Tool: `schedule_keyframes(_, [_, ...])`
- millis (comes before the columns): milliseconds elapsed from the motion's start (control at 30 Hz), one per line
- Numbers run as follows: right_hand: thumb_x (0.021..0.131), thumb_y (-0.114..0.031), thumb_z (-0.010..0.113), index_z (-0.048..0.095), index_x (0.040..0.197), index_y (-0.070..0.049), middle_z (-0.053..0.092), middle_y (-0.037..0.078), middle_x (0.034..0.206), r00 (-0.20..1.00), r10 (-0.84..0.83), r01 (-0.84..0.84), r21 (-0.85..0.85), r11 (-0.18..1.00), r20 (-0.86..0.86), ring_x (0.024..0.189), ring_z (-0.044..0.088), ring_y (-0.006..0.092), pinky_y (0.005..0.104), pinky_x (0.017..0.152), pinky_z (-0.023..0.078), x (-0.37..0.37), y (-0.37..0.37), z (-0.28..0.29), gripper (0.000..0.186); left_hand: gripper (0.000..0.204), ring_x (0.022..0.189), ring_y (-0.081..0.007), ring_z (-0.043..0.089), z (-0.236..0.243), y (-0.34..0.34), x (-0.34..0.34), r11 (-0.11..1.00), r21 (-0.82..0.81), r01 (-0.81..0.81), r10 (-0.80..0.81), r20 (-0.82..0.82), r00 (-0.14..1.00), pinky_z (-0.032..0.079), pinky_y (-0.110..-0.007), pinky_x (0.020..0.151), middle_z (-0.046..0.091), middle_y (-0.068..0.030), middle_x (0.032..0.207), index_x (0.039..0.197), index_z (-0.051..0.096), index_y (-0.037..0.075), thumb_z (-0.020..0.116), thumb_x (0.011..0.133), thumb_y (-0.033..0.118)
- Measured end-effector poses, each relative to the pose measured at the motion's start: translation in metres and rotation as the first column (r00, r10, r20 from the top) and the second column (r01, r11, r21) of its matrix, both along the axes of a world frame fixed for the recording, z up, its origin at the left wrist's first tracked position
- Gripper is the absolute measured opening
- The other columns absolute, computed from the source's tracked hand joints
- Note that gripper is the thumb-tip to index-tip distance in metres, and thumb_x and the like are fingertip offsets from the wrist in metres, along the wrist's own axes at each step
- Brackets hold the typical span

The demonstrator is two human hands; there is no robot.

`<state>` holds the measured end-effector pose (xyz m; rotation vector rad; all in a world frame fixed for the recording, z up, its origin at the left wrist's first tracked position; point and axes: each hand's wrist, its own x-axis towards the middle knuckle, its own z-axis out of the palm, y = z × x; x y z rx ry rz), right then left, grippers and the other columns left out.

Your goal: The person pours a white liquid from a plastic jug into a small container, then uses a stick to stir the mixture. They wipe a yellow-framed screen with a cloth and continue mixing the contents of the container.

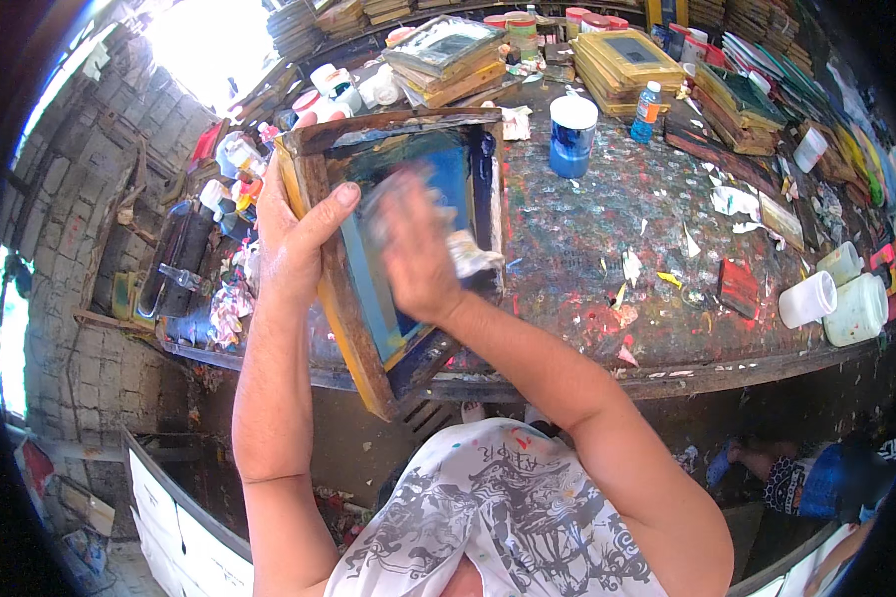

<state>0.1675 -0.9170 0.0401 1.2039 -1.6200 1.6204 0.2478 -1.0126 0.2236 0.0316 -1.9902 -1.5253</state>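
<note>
A wooden screen-printing frame [373, 363] with blue mesh is held tilted above the paint-stained table. My left hand [299, 229] grips its left rail, thumb over the edge. My right hand [418, 259], smeared by motion, presses a whitish crumpled rag [473, 254] against the inside of the mesh.
Stacked frames [622, 70], a blue-stained cup [571, 149], a drink bottle [646, 111] and a red block [739, 289] sit on the table [597, 219]. Plastic containers [854, 308] stand at right, more bottles at left. Another person [806, 473] is low at the bottom right.
</note>
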Motion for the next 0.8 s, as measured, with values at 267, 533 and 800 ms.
schedule_keyframes(267, [0.106,-0.004,0.055,0.049,0.169,0.003,0.044,0.034,0.173,0.981,-0.161,0.162,-0.006,0.987,0.112,0.166,0.037,0.0542,0.0575,0.139,0.027,-0.034,-0.018,-0.022,0.064,0.101,0.148,-0.0302,0.059,-0.005,-0.002,0.0,0.999,0.04,0.033,-0.029,-0.083,0.996,0.042,-0.045,0.129,0.062,-0.0189,0.162,0.168,0.048,-0.003,0.092,0.082,0.024])
schedule_keyframes(533, [0.093,0.01,0.067,0.069,0.15,-0.003,0.058,0.027,0.164,0.997,-0.072,0.072,-0.021,0.997,-0.013,0.152,0.057,0.0468,0.0567,0.128,0.043,-0.029,0.003,-0.005,0.058,0.101,0.146,-0.03,0.062,0.002,-0.033,0.007,0.982,0.184,0.052,-0.061,0.043,0.997,0.044,-0.042,0.128,0.062,-0.0196,0.162,0.169,0.047,-0.004,0.08,0.074,0.012])
schedule_keyframes(800, [0.109,0.006,0.06,0.061,0.161,-0.001,0.071,0.018,0.149,0.692,-0.16,0.501,-0.308,0.809,0.704,0.114,0.077,0.0227,0.0374,0.092,0.067,-0.096,0.203,-0.038,0.052,0.106,0.145,-0.0324,0.064,-0.015,-0.102,0.041,0.939,0.303,0.162,-0.091,-0.235,0.968,0.048,-0.046,0.129,0.064,-0.0195,0.16,0.171,0.045,-0.002,0.074,0.069,0.006])
